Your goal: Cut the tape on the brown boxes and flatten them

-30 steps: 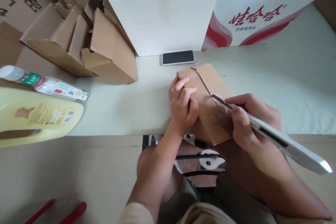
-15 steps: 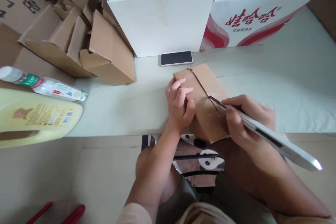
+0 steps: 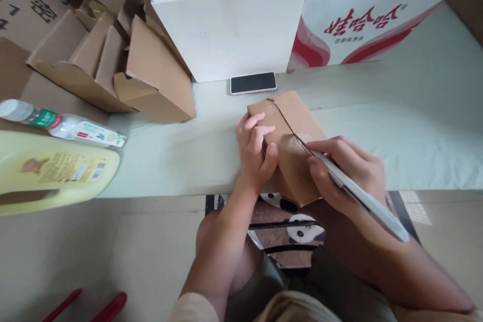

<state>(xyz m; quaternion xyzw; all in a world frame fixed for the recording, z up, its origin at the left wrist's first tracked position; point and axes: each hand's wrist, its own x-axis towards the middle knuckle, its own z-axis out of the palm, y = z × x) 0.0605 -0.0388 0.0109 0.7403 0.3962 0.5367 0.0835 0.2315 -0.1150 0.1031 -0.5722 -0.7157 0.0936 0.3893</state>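
A small brown cardboard box (image 3: pixel 302 176) lies at the near edge of the table, one corner jutting past it. Along its top runs a dark slit where the flaps meet, with clear tape near the middle. My left hand (image 3: pixel 255 148) grips the box's left side, fingers curled over the top. In my right hand (image 3: pixel 345 173) is a white-handled utility knife (image 3: pixel 372 201), held like a pen. Its tip end is at the slit, partly hidden by my fingers, and the handle slants back over my wrist.
Behind the box lies a phone (image 3: pixel 253 83), close to stacked white cartons (image 3: pixel 234 30). Open brown boxes (image 3: pixel 158 70) stand at the left, beside a plastic bottle (image 3: pixel 75 123) and a yellow jug (image 3: pixel 64 168). Floor tiles and my legs show below the table (image 3: pixel 181 161).
My right hand has shifted slightly left with the utility knife, whose handle now tilts more steeply towards me. The blade seen against the slit before is now mostly hidden. My left hand stays on the box.
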